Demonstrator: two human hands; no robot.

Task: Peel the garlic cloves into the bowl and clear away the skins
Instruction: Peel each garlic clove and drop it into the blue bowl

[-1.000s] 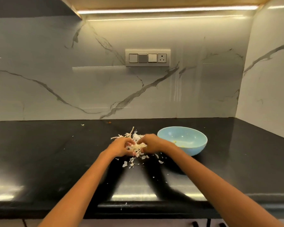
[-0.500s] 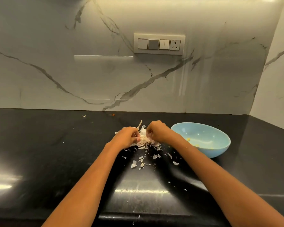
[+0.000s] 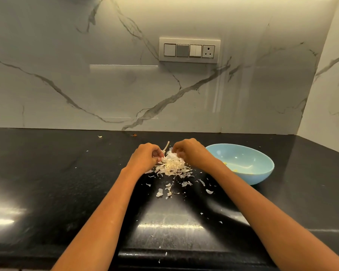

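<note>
A heap of pale garlic skins (image 3: 172,166) lies on the black counter (image 3: 47,173). My left hand (image 3: 145,156) and my right hand (image 3: 188,152) sit on either side of the heap's far end, fingers curled and pinching skins at its top. A stem piece (image 3: 166,146) sticks up between the hands. Loose skin flakes (image 3: 164,190) are scattered nearer to me. A light blue bowl (image 3: 260,173) stands just right of my right hand, with a little yellowish garlic (image 3: 234,170) showing inside behind my forearm.
A marble wall with a switch panel (image 3: 189,50) rises behind the counter, and a side wall (image 3: 329,85) closes the right corner. Two small scraps (image 3: 99,136) lie near the back wall. The counter's front edge (image 3: 164,255) runs close to me.
The camera tilted down and moved closer. My hands drew the scattered skins together into a tighter heap and now sit at its far end.
</note>
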